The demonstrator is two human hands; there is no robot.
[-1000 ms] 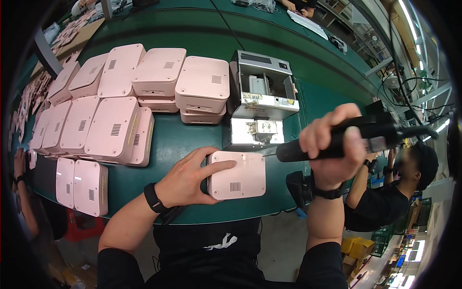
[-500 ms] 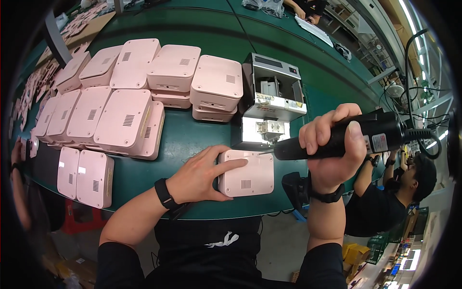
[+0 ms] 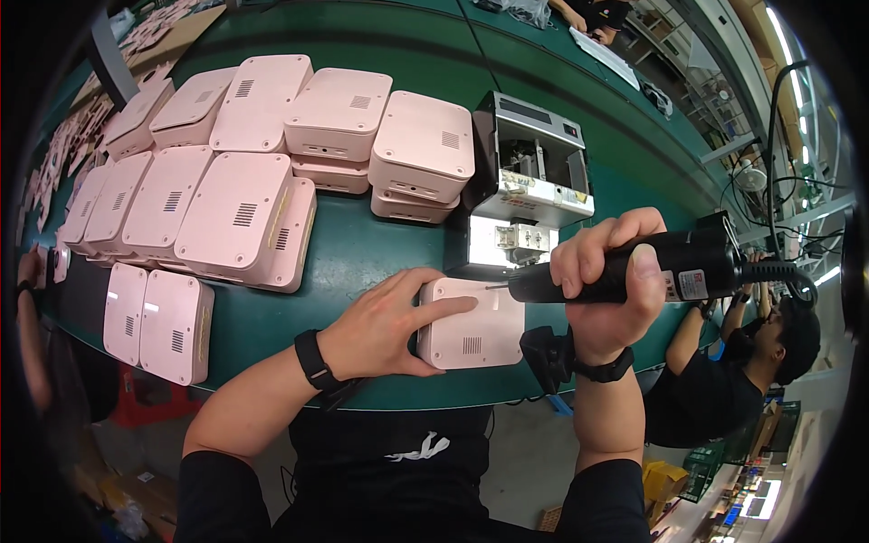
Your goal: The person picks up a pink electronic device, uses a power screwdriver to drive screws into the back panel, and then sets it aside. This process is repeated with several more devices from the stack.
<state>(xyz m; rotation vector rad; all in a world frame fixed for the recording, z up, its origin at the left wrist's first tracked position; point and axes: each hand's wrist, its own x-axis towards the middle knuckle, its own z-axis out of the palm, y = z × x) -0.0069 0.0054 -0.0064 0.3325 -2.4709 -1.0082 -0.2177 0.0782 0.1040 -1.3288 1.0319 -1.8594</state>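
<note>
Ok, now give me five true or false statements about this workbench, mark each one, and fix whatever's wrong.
1. The right hand grips a black handheld tool with a thin bit. True.
2. The left hand is raised clear of everything. False: it holds the left end of a pale pink box, index finger on top.
3. The tabletop is green. True.
4. The group of stacked pink boxes is right of the silver and black machine. False: it is to the machine's left.
5. There is a black band around the left wrist. True.
</note>
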